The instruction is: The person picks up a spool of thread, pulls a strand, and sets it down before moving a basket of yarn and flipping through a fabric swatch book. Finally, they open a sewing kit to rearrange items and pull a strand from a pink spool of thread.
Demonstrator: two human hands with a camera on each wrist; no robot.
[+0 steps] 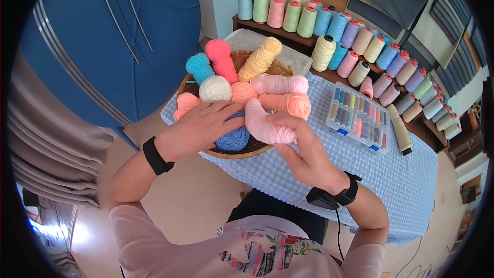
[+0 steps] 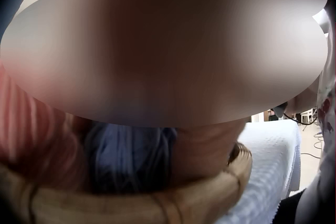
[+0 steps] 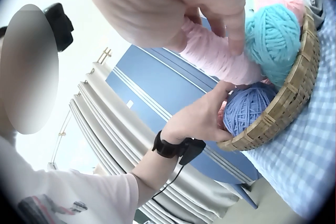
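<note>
A round wicker basket holds several skeins and balls of yarn. My right hand grips a light pink yarn skein over the basket's near right side, fingers on top and thumb below. My left hand clasps a blue yarn ball at the near rim; in the right wrist view its thumb and fingers lie on either side of the ball. Around them are a white ball, an orange skein, another pink skein, a yellow skein, a red skein and a teal one.
The basket stands on a blue checked tablecloth. To its right lie a clear box of small coloured spools and a beige roll. Tiered shelves of thread cones stand behind; a blue cabinet is at left.
</note>
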